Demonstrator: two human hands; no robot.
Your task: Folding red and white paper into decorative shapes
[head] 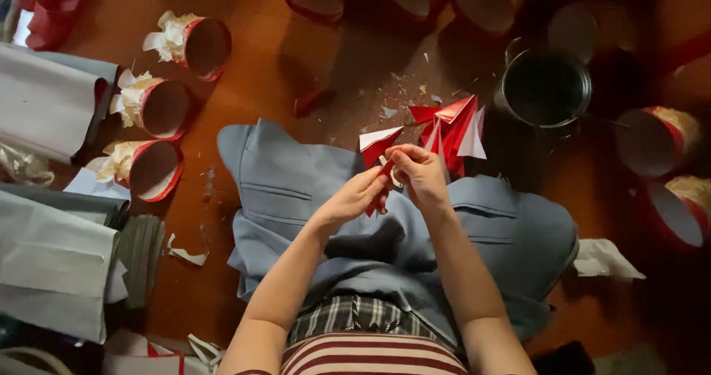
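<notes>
Far left, stacked grey-white paper sheets on the wooden floor, next to them three red-rimmed paper cylinders stuffed with cream shredded paper, lying on their sides. Centre: person seated on floor, blue trousers spread wide, striped top at bottom edge. Left hand pinched shut on the lower end of a folded red-and-white paper strip, right hand clenched on its upper part, fingertips meeting over the lap, just above the knees. A small folded red-and-white paper piece touches the top of the hands; whether it is part of the strip, cannot tell. Paper looks thin, light, creases easily, probably tears if pulled hard; best held at the folded edges with fingertips, not crushed mid-panel. Just right of the hands, a fanned cluster of red-and-white folded paper cones on the floor, close to the right wrist. Further right, dark round metal pot, more red-rimmed cylinders along the right edge, crumpled white tissue beside the knee. Paper scraps are scattered on the floor ahead.
</notes>
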